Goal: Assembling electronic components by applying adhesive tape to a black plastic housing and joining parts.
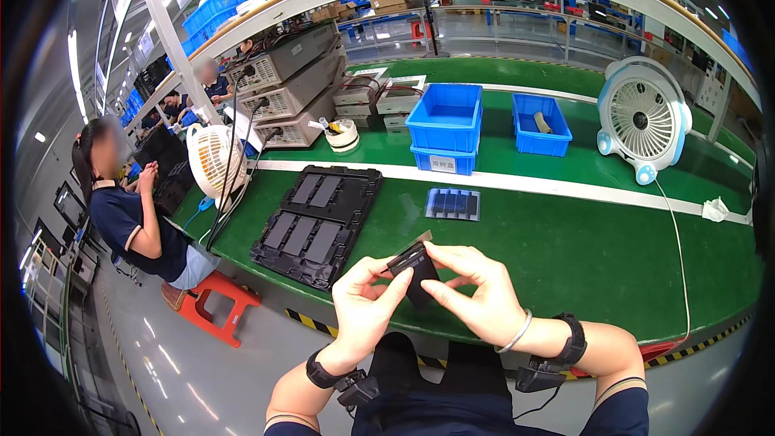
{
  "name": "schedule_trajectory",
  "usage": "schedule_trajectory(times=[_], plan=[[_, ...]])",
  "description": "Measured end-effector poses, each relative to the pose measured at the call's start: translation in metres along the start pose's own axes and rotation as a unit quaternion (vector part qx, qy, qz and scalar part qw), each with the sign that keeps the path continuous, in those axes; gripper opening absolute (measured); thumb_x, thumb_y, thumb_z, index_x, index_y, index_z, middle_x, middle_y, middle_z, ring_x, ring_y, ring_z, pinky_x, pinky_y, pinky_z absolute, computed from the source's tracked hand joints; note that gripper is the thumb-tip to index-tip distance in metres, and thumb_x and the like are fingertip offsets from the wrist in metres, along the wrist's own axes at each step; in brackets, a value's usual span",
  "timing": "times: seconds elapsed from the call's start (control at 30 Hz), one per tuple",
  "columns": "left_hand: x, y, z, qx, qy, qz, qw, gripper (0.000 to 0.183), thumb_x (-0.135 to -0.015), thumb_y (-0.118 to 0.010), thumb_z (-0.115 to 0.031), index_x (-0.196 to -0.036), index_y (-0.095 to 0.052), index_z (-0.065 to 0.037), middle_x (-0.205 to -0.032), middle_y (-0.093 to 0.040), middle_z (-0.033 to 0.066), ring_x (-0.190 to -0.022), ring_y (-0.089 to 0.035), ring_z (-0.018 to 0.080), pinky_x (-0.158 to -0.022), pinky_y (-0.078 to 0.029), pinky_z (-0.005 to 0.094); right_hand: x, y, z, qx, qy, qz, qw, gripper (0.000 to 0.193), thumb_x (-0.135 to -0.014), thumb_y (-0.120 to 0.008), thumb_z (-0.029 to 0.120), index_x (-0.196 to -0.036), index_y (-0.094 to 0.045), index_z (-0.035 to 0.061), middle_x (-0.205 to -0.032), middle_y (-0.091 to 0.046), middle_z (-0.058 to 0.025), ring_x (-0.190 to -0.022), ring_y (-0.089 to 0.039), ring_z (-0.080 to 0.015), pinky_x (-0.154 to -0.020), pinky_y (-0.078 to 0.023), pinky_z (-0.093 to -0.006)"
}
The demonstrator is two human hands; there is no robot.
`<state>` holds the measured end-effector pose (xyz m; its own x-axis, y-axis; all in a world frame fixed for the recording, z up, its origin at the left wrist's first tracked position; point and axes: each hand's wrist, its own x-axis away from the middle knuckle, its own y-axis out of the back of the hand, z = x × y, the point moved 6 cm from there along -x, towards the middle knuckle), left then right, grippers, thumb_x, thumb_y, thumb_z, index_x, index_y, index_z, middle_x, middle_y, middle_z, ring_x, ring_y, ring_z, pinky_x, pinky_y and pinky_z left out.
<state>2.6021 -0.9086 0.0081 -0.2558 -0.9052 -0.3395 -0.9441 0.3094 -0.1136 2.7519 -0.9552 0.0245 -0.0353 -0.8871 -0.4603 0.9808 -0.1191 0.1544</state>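
Observation:
Over the near edge of the green table, both my hands hold one flat black battery-like piece (419, 281). My left hand (363, 303) pinches its upper left end between thumb and fingers. The thumb and forefinger of my right hand (483, 295) grip its upper right side. A narrow strip runs along the top of the piece, too small to make out clearly. Left of my hands lies a black moulded tray (345, 230) with several flat dark-grey pieces (300, 235) in its pockets. Beyond my hands, a bluish clear sheet (452, 204) with several dark strips lies flat.
Blue bins (442, 139) stand stacked at the back, beside a shallower blue bin (542, 141). A white fan (642, 121) is far right, its cord trailing forward. Another fan (216, 163) and stacked grey instruments (282, 97) stand left. A person (137, 210) sits at the left.

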Motion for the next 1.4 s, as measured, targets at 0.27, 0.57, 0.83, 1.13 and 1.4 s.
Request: schedule_trajectory(times=[0.27,0.57,0.83,1.13,1.4], plan=[[0.003,-0.006,-0.011,-0.128,-0.086,0.004,0.988,0.016,-0.076,-0.064,0.01,-0.089,-0.06,0.0,-0.087,-0.059,0.0041,-0.078,-0.058,0.0088,-0.064,-0.052,0.0195,0.011,-0.021,0.017,0.349,0.132,0.037,0.927,0.062,-0.074,-0.064,0.011,-0.127,-0.039,-0.0083,-0.121,-0.049,-0.0182,-0.101,-0.05,-0.0304,-0.081,-0.047,-0.0334],[-0.007,0.01,-0.003,-0.002,0.028,0.017,0.999,0.019,-0.08,-0.064,0.004,-0.098,-0.063,0.003,-0.085,-0.056,0.0017,-0.073,-0.055,0.0061,-0.062,-0.048,0.0188,-0.007,-0.001,0.023,0.197,0.201,0.004,0.96,0.042,-0.08,-0.058,0.005,-0.121,-0.05,0.0066,-0.11,-0.056,-0.0119,-0.082,-0.058,-0.0219,-0.067,-0.049,-0.0286],[0.002,-0.001,-0.009,0.04,0.028,0.042,0.998,0.022,-0.08,-0.063,0.006,-0.101,-0.063,0.001,-0.092,-0.06,0.004,-0.082,-0.057,0.0086,-0.072,-0.048,0.0218,-0.01,-0.004,-0.019,-0.235,-0.164,0.113,0.951,0.018,-0.084,-0.064,0.012,-0.096,-0.062,-0.0019,-0.08,-0.061,-0.0013,-0.066,-0.054,-0.0038,-0.057,-0.044,-0.018],[0.003,0.001,-0.009,-0.034,-0.047,0.007,0.998,0.022,-0.078,-0.066,0.004,-0.1,-0.064,0.001,-0.085,-0.064,0.0055,-0.072,-0.059,0.0088,-0.06,-0.049,0.021,-0.006,0.011,-0.003,-0.075,0.002,-0.055,0.996,0.022,-0.074,-0.073,0.007,-0.085,-0.055,0.0017,-0.077,-0.056,-0.003,-0.061,-0.054,-0.0075,-0.055,-0.047,-0.0206],[0.014,-0.027,-0.03,-0.261,-0.256,0.012,0.931,0.031,-0.07,-0.07,0.004,-0.1,-0.067,-0.002,-0.074,-0.064,0.0078,-0.061,-0.059,0.0117,-0.053,-0.048,0.0214,-0.002,0.004,0.017,0.006,0.074,-0.036,0.997,0.018,-0.068,-0.076,0.007,-0.08,-0.064,0.0021,-0.079,-0.06,-0.0063,-0.071,-0.061,-0.0124,-0.065,-0.052,-0.0244]])
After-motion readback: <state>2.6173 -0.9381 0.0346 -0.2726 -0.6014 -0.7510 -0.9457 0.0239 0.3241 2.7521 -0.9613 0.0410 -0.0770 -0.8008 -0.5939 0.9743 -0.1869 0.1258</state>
